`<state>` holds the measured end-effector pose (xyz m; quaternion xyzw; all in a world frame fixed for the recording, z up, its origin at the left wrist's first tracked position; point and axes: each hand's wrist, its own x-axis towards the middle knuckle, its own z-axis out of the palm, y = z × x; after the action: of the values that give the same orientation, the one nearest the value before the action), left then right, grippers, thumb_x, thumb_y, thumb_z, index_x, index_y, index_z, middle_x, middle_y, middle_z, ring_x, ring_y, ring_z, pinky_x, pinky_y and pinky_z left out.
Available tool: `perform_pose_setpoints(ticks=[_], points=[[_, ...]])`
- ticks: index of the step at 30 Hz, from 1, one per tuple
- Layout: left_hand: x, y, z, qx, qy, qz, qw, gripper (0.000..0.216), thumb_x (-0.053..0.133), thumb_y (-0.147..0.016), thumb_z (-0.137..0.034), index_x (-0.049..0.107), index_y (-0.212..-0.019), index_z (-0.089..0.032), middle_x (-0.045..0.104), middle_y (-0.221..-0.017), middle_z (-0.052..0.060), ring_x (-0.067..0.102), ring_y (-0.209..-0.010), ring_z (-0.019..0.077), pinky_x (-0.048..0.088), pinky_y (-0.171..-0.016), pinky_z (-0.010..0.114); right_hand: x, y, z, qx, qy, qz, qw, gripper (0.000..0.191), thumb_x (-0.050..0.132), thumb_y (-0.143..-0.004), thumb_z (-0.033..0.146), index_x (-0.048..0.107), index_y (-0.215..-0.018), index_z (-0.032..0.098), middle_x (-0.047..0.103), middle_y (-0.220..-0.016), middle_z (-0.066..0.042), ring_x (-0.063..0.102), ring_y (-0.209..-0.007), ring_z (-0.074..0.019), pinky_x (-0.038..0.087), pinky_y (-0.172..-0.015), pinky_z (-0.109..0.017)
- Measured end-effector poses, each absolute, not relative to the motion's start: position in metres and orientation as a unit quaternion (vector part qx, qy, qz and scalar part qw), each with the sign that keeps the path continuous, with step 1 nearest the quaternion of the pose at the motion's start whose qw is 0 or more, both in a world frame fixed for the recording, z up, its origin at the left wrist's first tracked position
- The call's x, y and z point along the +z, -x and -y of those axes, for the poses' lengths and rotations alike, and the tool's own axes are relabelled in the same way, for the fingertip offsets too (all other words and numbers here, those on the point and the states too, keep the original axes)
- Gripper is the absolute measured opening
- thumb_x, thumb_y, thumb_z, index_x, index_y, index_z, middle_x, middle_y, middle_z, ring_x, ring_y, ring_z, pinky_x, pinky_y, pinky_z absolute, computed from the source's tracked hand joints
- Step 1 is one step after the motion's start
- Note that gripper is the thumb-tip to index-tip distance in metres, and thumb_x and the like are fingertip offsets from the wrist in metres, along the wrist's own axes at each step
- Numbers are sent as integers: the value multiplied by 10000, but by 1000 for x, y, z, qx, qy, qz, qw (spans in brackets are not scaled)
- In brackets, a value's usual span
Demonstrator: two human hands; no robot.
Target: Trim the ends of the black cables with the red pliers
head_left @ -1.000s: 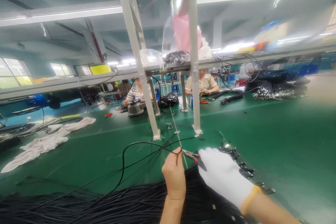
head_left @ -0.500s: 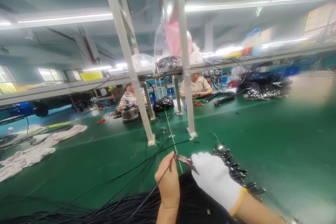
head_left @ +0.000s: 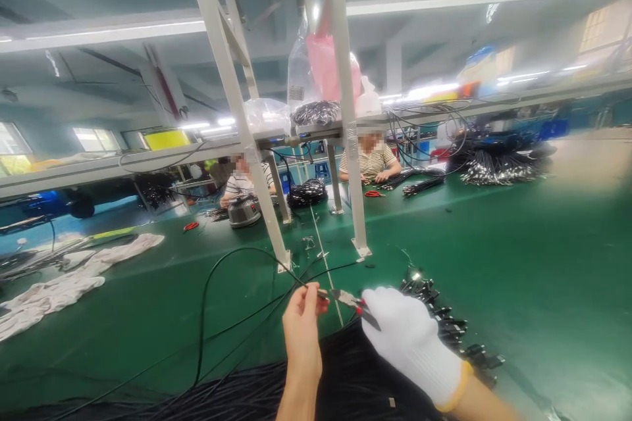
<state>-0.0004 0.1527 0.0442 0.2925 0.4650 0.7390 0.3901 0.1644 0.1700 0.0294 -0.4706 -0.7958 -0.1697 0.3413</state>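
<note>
My bare left hand [head_left: 303, 325] pinches a black cable [head_left: 203, 296] close to its end, and the cable loops away to the left. The cable's small tip sticks out to the right of my fingers. In its white glove, my right hand [head_left: 407, 342] is wrapped round a pair of pliers [head_left: 345, 298] with red and black handles. The pliers' jaws point left, just beside the cable end; whether they touch it I cannot tell. Below both hands lies a thick bundle of black cables [head_left: 365, 375], with several black connectors [head_left: 447, 322] fanned out to the right.
A white metal frame [head_left: 356, 210] stands on the green table [head_left: 494, 243], carrying a shelf with plastic bags. Two people [head_left: 370, 161] work across the table. White cloth [head_left: 83, 279] lies at left; red-handled tools [head_left: 191, 227] and a grey round device [head_left: 243, 212] are farther back.
My left hand has turned and shifted slightly left, and the cable it holds now arcs up behind it to the left. The gloved hand with the pliers has barely moved.
</note>
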Motion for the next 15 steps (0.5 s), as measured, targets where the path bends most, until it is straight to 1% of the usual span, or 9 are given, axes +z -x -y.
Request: perform_pose_setpoints(ticks=[2,5,7,10,15], points=[[48,4,-151,738,-246,-429,460,311,863,-647,-366,714,-799,-140,682,-720,16,606,-654,115,484,-603,203,28,-171,-176,-176,465,789,360,50,534,-829,230,582,-824,241,595,-727,-3,527,-626,-168,270,-546,-289],[53,9,-148,713,-231,-414,517,230,836,-687,-276,714,-796,-114,677,-717,42,605,-617,109,482,-559,202,23,-181,-187,-181,438,795,379,160,521,-839,232,602,-975,209,636,-867,-55,565,-776,-210,365,-632,-300],[54,11,-145,694,-227,-409,548,180,812,-708,-234,714,-782,-103,656,-693,39,589,-587,99,470,-530,195,19,-184,-192,-179,414,804,387,230,518,-844,233,594,-1056,185,639,-921,-79,567,-839,-227,404,-682,-316],[54,12,-144,664,-231,-401,587,155,804,-707,-207,713,-759,-94,633,-670,33,564,-562,86,447,-500,181,16,-183,-192,-173,385,817,394,278,528,-852,238,581,-1116,167,634,-954,-91,561,-870,-232,436,-706,-327],[52,13,-143,628,-244,-397,624,201,843,-660,-225,714,-746,-97,628,-672,23,548,-555,74,416,-475,162,20,-180,-183,-128,368,842,373,322,559,-846,215,568,-1160,142,621,-982,-98,549,-902,-240,458,-755,-359]])
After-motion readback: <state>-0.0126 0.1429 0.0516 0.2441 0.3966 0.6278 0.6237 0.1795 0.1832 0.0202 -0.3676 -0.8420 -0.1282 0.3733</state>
